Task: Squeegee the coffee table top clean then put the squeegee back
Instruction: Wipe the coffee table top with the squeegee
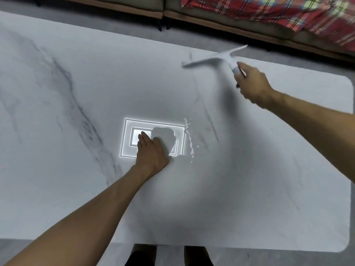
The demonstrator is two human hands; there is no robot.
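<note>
White marble-look coffee table top [80, 189] fills most of the view, grey veining running diagonally down its left half, rounded corners at right. Beyond its far edge, a strip of grey floor, then the low base of a sofa [123, 5] with a red plaid blanket [284, 10] draped at upper right. Bright reflection of a rectangular ceiling light [153, 123] sits mid-table, with a thin ragged line of water droplets [189, 139] along its right side. Right hand [253, 87] reaches in from the right, fist clenched round the handle of a white squeegee [217, 58]; the blade end points away toward the far table edge, tilted, left tip lower. Squeegee is motion-blurred; cannot tell whether the blade touches the surface or hovers just over it. Left hand [151, 150] lies palm-down on the table at the centre, fingers extended and together over the light reflection, grasping nothing, flat and loose. Its shadow falls just to its right. Person's knees show below the near table edge.
</note>
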